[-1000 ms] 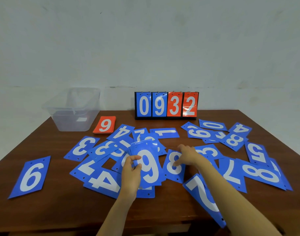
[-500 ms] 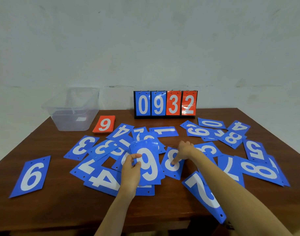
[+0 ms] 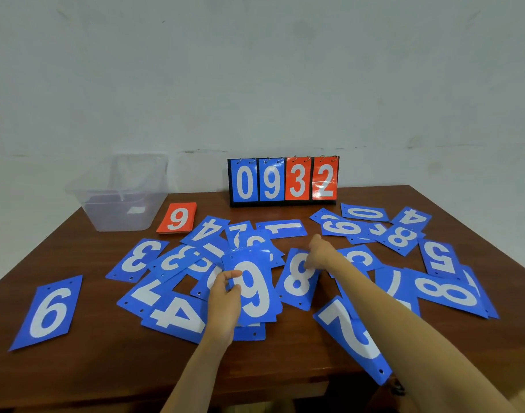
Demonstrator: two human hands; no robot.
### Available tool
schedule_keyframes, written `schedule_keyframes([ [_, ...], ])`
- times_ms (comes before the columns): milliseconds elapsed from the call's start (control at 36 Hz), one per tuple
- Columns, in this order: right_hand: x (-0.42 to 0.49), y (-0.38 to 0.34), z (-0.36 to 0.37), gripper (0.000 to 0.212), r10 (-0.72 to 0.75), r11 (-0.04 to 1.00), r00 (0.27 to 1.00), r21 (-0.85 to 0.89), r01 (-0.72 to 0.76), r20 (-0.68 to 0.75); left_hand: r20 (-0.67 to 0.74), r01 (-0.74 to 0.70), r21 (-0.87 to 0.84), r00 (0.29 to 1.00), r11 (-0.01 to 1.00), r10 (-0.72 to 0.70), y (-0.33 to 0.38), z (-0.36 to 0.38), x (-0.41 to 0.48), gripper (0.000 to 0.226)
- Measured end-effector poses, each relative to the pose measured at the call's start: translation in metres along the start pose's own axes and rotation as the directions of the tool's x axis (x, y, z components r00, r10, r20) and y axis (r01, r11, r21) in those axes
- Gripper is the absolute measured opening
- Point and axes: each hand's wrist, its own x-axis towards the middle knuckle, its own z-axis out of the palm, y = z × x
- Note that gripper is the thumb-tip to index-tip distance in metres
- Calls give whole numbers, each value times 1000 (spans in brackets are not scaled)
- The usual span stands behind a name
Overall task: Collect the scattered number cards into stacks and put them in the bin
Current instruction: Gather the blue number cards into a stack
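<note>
The left hand (image 3: 225, 296) holds a small stack of blue cards topped by a 9 (image 3: 251, 289), thumb across the face and fingers behind, raised just in front of the scattered blue cards (image 3: 195, 254). To the stack's right, the right hand (image 3: 319, 253) reaches forward with fingertips pinching the far edge of the blue 8 card (image 3: 297, 280). The clear plastic bin (image 3: 121, 192) stands well left of and beyond the stack, an orange 9 pile (image 3: 177, 218) just beside it.

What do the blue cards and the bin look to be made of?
Blue cards, such as the stack topped by a 9 in the left hand: probably thin glossy plastic or laminated card; they catch glare, lie flat and have punched holes. Bin: translucent, frosted-looking plastic; the wall and table show faintly through it.
</note>
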Motion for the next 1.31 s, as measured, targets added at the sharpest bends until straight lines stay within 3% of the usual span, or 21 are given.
schedule_keyframes([
  [83, -1, 6, -12, 46, -57, 994, 994, 88, 65, -88, 3, 26, -6, 1000, 1000, -26, -2, 1, 3, 31],
  [222, -23, 10, -40, 32, -137, 911, 929, 326, 254, -343, 26, 57, -44, 998, 997, -56, -2, 5, 6, 31],
  [306, -50, 2, -51, 16, -214, 821, 813, 352, 450, -541, 54, 50, -53, 997, 997, -47, 1, 8, 6, 33],
  [389, -84, -3, -48, 9, -349, 680, 631, 275, 679, -693, 92, 40, -86, 995, 996, -32, 4, 10, 6, 35],
  [444, -105, -2, -36, 11, -461, 596, 541, 206, 776, -703, 121, 53, -153, 992, 987, -34, 7, 11, 6, 33],
  [556, -115, 13, 7, 13, -711, 543, 465, 8, 840, -527, 151, 105, -316, 987, 943, -60, 10, 12, 3, 22],
  [611, -111, 23, 28, 13, -755, 544, 487, -6, 839, -438, 170, 146, -379, 982, 914, -87, 10, 13, 2, 25],
  [694, -108, 33, 48, 12, -762, 562, 525, 16, 827, -380, 130, 117, -314, 988, 942, -79, 10, 14, -2, 16],
  [806, -113, 38, 46, 13, -763, 578, 572, 78, 812, -300, 147, 83, -291, 988, 953, -41, 9, 15, -9, 20],
  [917, -114, 52, 26, 35, -574, 739, 782, 258, 623, -244, 144, 22, -216, 990, 976, 10, 5, 14, -10, 28],
  [972, -109, 65, 15, 47, -384, 882, 900, 207, 424, -205, 152, -26, -159, 987, 987, 50, 4, 16, -13, 32],
  [1028, -106, 81, 8, 56, -245, 963, 962, 86, 256, -123, 161, -66, -89, 984, 994, 80, 1, 20, -14, 34],
  [1111, -111, 96, 14, 61, -209, 977, 978, 33, 210, -30, 190, -105, 19, 977, 994, 99, -5, 25, -16, 39],
  [1194, -120, 101, 31, 65, -263, 965, 964, 12, 264, -47, 222, -125, 107, 970, 986, 99, -9, 31, -21, 43],
  [1306, -129, 97, 48, 55, -335, 931, 936, -193, 311, -107, 221, -118, 121, 971, 986, 89, -9, 40, -31, 41],
])
